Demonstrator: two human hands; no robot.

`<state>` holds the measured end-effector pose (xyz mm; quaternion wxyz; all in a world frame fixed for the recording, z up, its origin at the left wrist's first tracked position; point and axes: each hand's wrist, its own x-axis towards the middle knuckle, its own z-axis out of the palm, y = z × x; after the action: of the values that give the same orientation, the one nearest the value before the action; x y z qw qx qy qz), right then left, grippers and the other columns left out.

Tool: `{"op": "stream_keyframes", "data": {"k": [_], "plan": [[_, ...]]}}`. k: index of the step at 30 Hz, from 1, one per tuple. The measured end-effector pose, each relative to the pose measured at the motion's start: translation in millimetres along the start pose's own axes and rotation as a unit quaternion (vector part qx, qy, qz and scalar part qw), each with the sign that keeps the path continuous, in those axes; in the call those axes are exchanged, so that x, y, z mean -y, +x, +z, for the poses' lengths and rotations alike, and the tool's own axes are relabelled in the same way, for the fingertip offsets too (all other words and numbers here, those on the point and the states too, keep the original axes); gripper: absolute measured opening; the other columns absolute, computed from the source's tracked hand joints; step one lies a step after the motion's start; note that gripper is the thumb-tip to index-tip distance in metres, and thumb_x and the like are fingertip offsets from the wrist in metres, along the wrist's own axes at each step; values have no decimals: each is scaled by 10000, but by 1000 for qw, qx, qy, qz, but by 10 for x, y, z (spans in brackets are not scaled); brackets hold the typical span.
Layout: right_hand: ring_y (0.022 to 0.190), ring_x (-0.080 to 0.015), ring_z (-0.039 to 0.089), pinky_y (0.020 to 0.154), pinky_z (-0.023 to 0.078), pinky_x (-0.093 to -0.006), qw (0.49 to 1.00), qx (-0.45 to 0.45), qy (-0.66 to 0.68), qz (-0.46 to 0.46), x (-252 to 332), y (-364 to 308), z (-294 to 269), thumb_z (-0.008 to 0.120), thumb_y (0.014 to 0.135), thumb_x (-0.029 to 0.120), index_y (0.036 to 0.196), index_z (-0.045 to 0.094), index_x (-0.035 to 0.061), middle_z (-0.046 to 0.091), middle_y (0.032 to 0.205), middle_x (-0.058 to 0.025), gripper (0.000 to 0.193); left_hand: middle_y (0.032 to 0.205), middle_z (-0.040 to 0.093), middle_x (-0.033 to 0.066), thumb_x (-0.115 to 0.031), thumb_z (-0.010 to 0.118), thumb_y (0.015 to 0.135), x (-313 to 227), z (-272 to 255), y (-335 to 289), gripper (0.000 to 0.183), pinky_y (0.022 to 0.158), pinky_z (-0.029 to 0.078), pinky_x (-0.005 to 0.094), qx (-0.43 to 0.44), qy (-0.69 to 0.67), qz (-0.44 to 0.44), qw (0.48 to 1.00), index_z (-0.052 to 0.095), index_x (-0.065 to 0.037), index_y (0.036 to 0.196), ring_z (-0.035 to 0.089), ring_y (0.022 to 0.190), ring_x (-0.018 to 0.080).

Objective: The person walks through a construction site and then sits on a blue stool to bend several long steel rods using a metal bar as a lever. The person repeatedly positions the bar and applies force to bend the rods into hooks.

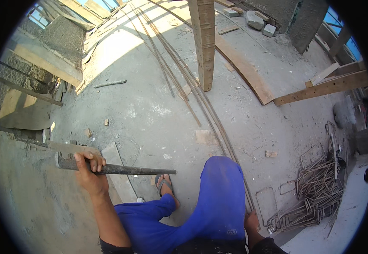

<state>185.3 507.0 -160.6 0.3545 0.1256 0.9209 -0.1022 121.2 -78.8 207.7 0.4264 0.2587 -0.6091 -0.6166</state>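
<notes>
My left hand (91, 172) is wrapped round a dark rebar bending wrench (135, 170), close to its notched jaw end. The tapered handle points right across the view, past my sandalled foot. Low on the right, beside my bent knee, my right hand (251, 221) is closed at the near end of long steel reinforcing bars (211, 115). The leg in blue trousers hides part of that hand. From there the bars run away over the concrete floor, past the wooden post.
A tangled pile of bent steel stirrups (319, 194) lies at the right. Ahead stands a wooden post (206, 46), with a long plank (247, 70) behind it. A low plastered wall (27, 182) rises on the left. Concrete chunks (255, 20) sit at the far right.
</notes>
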Motion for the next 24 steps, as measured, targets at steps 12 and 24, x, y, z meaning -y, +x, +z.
{"op": "stream_keyframes", "data": {"k": [12, 24], "plan": [[831, -489, 675, 771, 512, -562, 941, -154, 83, -288, 3325, 1180, -1526, 675, 934, 293, 908, 613, 7, 691, 831, -273, 294, 549, 397, -32, -412, 551, 1054, 9, 181, 55, 490, 486, 360, 263, 36, -3, -18, 999, 598, -4, 786, 369, 482, 70], [1176, -420, 623, 1013, 490, -461, 891, -175, 141, -395, 3989, 1768, -1976, 714, 902, 283, 1251, 645, 12, 661, 1239, -266, 448, 557, 364, -34, -430, 531, 1059, 20, 42, 176, 491, 483, 362, 272, -18, 10, -1, 1000, 562, -18, 794, 358, 478, 81]]}}
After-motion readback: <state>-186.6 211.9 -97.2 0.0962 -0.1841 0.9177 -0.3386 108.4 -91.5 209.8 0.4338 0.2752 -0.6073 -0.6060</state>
